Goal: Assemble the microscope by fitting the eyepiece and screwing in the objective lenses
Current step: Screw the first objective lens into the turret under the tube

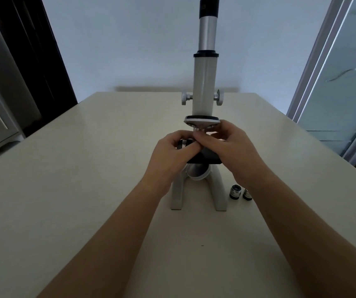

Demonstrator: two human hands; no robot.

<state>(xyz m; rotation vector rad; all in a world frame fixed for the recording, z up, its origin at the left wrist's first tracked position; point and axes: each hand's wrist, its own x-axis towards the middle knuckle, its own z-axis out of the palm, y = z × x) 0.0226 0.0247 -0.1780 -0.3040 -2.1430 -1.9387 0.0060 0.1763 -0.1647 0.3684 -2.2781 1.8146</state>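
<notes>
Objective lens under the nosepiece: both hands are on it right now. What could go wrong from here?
Cross-threading: the left hand and right hand crowd the objective lens under the nosepiece and hide its thread, so a tilted start could go unnoticed.
Knocking: the right forearm passes close by the two loose objective lenses standing beside the microscope base and might topple them.

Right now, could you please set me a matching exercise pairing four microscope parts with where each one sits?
1. eyepiece
2. loose lenses
3. mirror
4. held lens

A. on the table, right of the base
B. under the nosepiece, pinched by left hand and right hand
C. atop the tube
D. just below the stage

Pairs: 1-C, 2-A, 3-D, 4-B.
</notes>
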